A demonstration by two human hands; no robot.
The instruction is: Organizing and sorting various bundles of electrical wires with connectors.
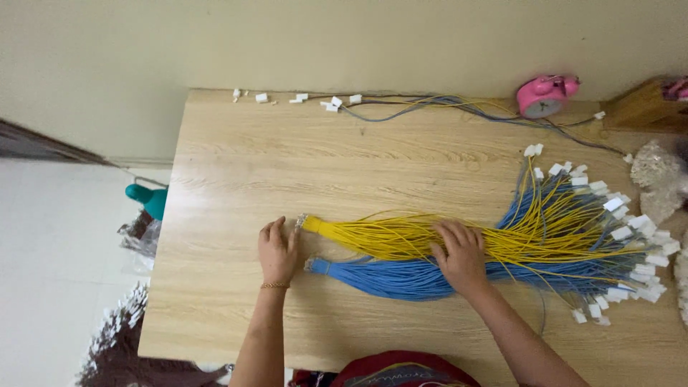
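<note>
A thick bundle of yellow wires [373, 236] and a bundle of blue wires [387, 278] lie side by side on a light wooden table [287, 165]. Their right ends fan out into several white plastic connectors [631, 229]. My left hand [278, 251] rests flat at the bundles' left tips, fingers by the yellow end. On the middle of the wires my right hand [460, 254] presses palm down, fingers spread over the yellow strands.
A pink alarm clock [546, 94] stands at the table's back edge. Loose white connectors [333, 102] and a few stray wires [430, 104] run along the back. A wooden box [645, 107] and a whitish bag [656, 175] sit at the right. A teal object [149, 198] lies on the floor left.
</note>
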